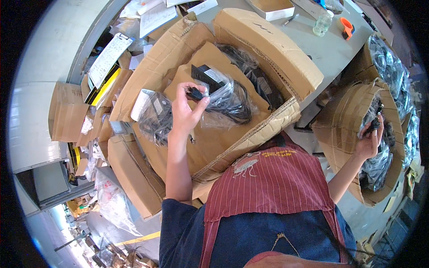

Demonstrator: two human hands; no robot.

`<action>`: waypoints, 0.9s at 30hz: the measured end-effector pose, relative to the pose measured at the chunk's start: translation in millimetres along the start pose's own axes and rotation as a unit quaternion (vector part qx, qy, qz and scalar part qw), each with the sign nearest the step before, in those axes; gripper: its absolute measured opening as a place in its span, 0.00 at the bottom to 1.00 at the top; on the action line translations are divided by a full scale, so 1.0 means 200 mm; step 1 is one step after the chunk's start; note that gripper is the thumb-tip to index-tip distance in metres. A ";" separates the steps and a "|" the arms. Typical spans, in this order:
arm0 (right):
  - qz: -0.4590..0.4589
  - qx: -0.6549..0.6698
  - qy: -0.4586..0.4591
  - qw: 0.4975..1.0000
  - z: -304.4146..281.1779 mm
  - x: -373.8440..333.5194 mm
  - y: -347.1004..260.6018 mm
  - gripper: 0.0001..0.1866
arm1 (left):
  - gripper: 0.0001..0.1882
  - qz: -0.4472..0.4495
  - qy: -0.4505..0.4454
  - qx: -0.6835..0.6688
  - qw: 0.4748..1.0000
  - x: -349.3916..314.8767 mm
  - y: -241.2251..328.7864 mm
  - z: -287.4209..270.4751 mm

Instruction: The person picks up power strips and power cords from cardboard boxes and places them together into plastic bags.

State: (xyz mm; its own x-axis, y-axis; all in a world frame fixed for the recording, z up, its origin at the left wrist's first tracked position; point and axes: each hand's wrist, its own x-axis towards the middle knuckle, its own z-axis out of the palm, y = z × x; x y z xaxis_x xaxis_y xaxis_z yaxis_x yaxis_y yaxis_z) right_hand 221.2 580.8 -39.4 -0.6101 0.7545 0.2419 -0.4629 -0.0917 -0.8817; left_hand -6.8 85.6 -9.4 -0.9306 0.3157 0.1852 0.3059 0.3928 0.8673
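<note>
My left hand (pixel 184 111) is over the large open cardboard box (pixel 272 47), its fingers closed round a black plug (pixel 195 93). Beside those fingers, a black power adapter (pixel 215 77) with a white label lies in clear plastic with a coiled black cable (pixel 241 109), on a brown cardboard sheet (pixel 210 154). More bagged cables (pixel 154 114) lie left of my wrist, and others (pixel 263 85) along the box's far right side. At the right, my right hand (pixel 370 144) grips a small black plug-like piece (pixel 371 128) above a second cardboard box (pixel 335 125) of bagged black cables.
Behind the large box, a grey table (pixel 306 33) carries a clear jar (pixel 322 23), an orange tape dispenser (pixel 345 27) and a pen (pixel 291 19). A clipboard (pixel 109 58) and stacked cartons (pixel 67 111) stand at the left. Shiny plastic bags (pixel 389 58) fill the far right.
</note>
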 end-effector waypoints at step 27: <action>0.026 0.050 -0.063 0.996 -0.14 0.04 0.04 0.30 | 0.06 -0.074 -0.167 0.092 0.979 0.02 0.13 -0.16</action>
State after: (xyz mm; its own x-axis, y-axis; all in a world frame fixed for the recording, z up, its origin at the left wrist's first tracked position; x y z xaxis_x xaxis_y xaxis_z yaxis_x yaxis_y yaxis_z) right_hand 231.3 603.7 -56.4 -0.7082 0.6597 0.2517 -0.4863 -0.1973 -0.8512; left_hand -9.7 69.0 28.6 -0.8588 0.4970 -0.1241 0.2329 0.5946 0.7696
